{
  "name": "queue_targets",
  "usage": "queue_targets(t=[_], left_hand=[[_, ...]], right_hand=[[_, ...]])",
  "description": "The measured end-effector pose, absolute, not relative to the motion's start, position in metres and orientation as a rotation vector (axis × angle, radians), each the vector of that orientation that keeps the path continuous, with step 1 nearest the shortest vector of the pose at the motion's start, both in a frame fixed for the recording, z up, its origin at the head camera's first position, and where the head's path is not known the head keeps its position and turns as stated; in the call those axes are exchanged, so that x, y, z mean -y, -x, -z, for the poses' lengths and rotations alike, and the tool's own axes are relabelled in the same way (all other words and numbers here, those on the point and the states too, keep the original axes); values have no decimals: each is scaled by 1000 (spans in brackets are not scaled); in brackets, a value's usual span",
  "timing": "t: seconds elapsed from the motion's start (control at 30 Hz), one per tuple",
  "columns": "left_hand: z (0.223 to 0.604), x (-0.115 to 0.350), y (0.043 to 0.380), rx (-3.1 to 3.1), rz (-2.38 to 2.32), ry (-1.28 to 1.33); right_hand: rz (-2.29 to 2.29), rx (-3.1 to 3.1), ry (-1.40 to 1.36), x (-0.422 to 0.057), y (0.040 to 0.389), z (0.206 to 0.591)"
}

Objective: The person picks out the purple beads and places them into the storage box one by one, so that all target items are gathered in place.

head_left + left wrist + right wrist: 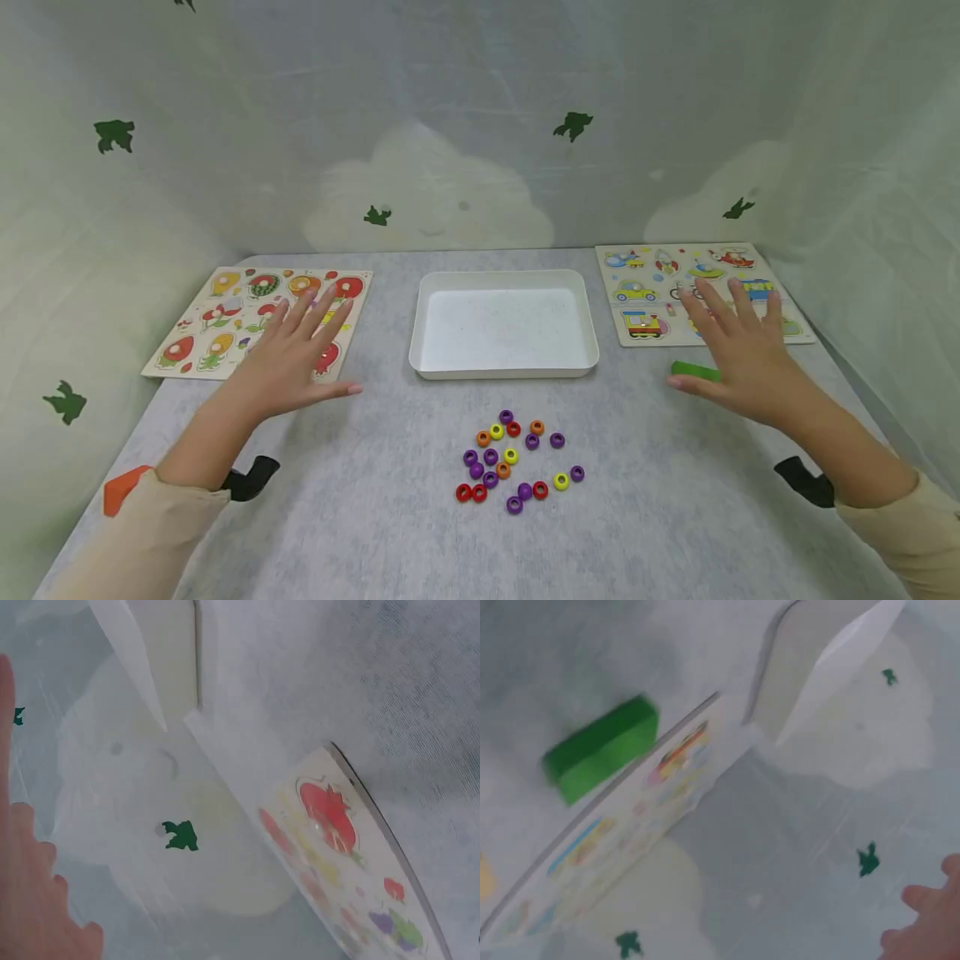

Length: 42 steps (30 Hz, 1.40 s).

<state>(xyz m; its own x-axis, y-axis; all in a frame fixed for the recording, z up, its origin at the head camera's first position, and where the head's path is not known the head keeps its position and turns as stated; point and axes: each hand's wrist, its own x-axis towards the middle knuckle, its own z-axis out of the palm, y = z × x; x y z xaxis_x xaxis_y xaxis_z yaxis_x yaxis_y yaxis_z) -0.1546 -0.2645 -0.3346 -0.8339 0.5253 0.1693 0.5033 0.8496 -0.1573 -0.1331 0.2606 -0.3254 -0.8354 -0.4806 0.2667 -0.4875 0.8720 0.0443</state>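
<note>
Fingers spread, my left hand (288, 358) hovers over the near right part of a fruit puzzle board (183, 333) and holds nothing. My right hand (750, 367), spread as well, is above the near edge of a vehicle puzzle board (611, 308). Below that hand lies a green block (688, 370), partly hidden by it in the head view; the right wrist view shows the block (604, 750) whole beside the board. Between the hands, several purple, red, orange and yellow beads (511, 456) lie loose on the table. Behind them stands a white tray (504, 373) with nothing in it.
The table (360, 517) has a pale grey cover. White cloth walls (465, 100) with green bird shapes rise at the back and both sides. Black straps (251, 479) show at both wrists.
</note>
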Motion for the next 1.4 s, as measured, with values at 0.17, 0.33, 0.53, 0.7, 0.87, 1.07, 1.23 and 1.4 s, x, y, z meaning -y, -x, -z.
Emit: queue_targets(t=[0.17,0.33,0.53,0.7,0.87,1.07,1.23,1.4], left_hand=[[342,252,165,2795,79,864],[360,233,176,2860,303,801],[388,213,188,2984,683,653],[406,204,193,3041,907,502],[414,197,195,3041,1115,463],[417,193,196,3053,1210,437],[417,194,196,3054,1244,406],[417,193,195,3042,1277,391]], right_hand=[[-379,2690,-905,-234,127,333],[-832,2794,-925,-203,116,356],[-1229,2815,-989,-175,112,398],[-1465,2918,-939,-161,110,419],[-1479,3015,-933,-155,111,430],[-1441,2994,-992,-153,112,435],[-1425,2963,-963,-151,116,425],[-1478,2825,-921,-148,136,400]])
